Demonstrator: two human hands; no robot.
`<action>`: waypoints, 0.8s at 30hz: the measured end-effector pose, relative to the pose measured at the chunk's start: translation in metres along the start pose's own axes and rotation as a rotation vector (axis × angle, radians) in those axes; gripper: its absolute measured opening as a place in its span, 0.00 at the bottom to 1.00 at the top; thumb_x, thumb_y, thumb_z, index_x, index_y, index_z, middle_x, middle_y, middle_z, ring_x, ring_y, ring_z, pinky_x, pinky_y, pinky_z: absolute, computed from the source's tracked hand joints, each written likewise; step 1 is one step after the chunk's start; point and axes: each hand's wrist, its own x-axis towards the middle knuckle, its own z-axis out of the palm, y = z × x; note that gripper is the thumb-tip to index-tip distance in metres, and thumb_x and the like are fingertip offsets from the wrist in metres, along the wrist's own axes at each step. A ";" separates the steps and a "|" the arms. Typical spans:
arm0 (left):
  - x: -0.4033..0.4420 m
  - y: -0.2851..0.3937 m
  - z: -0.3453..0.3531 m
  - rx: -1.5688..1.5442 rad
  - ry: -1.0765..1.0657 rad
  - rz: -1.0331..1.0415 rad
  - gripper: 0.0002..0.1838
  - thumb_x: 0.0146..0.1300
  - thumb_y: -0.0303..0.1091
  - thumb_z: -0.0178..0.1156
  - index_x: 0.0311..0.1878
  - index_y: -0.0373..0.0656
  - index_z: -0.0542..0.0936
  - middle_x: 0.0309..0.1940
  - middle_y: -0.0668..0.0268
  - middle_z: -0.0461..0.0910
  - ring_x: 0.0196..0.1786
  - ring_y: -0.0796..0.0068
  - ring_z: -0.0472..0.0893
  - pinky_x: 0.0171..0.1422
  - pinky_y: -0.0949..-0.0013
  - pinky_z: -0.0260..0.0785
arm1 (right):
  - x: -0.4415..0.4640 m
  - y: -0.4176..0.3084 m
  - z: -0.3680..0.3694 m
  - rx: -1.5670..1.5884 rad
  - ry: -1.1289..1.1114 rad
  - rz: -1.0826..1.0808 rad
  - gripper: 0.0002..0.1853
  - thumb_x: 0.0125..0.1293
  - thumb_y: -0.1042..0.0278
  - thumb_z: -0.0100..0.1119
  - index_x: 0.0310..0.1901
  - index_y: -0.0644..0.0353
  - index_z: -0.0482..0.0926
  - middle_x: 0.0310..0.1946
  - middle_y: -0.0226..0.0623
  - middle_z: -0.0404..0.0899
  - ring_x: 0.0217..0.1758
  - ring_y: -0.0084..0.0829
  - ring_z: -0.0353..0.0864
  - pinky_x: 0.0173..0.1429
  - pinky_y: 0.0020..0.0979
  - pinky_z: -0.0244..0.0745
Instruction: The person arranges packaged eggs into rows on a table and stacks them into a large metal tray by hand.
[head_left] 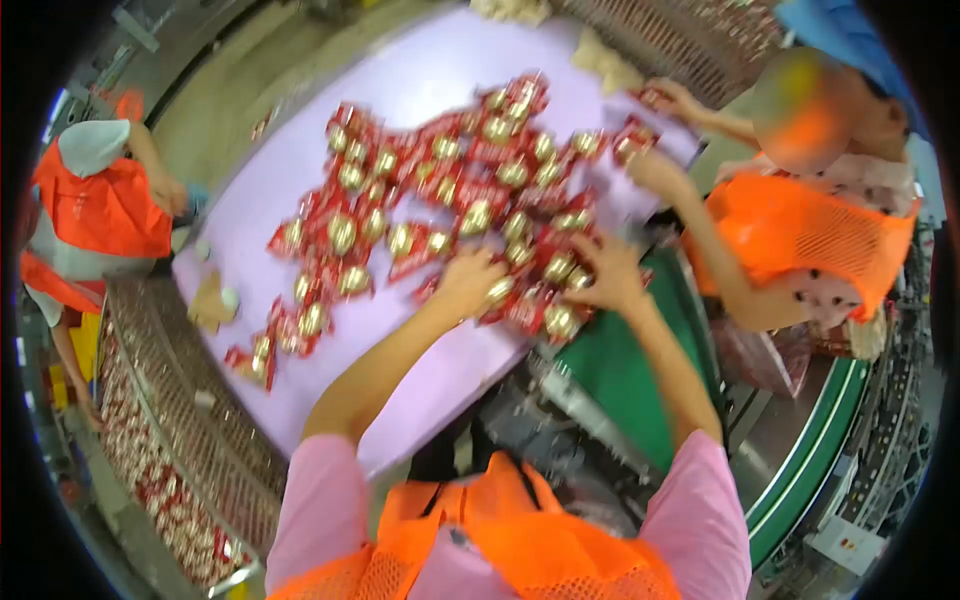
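A wide spread of red packets (pixel 342 236) with shiny gold pieces inside lies over the pale purple table. My left hand (pixel 472 283) is at the near edge of this spread, its fingers curled on a red-and-gold packet (pixel 500 291). To its right, my right hand (pixel 610 275) has its thumb and fingers spread, touching packets at the table's near right edge. One more red-and-gold packet (pixel 562 322) lies just below, between the two hands. Motion blur hides exactly where some fingertips touch.
The purple table (pixel 440 375) borders a green conveyor belt (pixel 625 375) on the right. A co-worker in an orange vest (pixel 790 240) reaches into the packets from the right. Another person (pixel 105 210) stands at the left, near a long bin (pixel 180 370) of small red and white pieces.
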 end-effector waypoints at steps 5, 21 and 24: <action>-0.048 -0.067 -0.048 0.109 0.004 -0.390 0.32 0.43 0.36 0.75 0.56 0.49 0.79 0.67 0.52 0.65 0.67 0.45 0.67 0.63 0.40 0.68 | 0.086 0.017 0.062 0.102 0.236 0.004 0.46 0.43 0.33 0.73 0.64 0.49 0.75 0.55 0.49 0.73 0.54 0.53 0.76 0.55 0.54 0.72; -0.020 0.024 0.027 0.108 0.056 -0.037 0.46 0.39 0.59 0.76 0.66 0.58 0.77 0.79 0.53 0.51 0.80 0.45 0.50 0.72 0.19 0.40 | -0.026 0.019 0.018 -0.095 0.060 -0.009 0.58 0.40 0.45 0.81 0.76 0.45 0.61 0.69 0.53 0.62 0.65 0.60 0.68 0.64 0.55 0.71; -0.001 -0.011 0.033 0.169 -0.001 -0.052 0.48 0.35 0.62 0.75 0.64 0.54 0.79 0.80 0.59 0.53 0.81 0.46 0.48 0.69 0.15 0.39 | 0.019 0.006 0.036 -0.008 -0.036 -0.029 0.58 0.40 0.45 0.81 0.75 0.43 0.61 0.68 0.54 0.62 0.61 0.59 0.70 0.61 0.54 0.73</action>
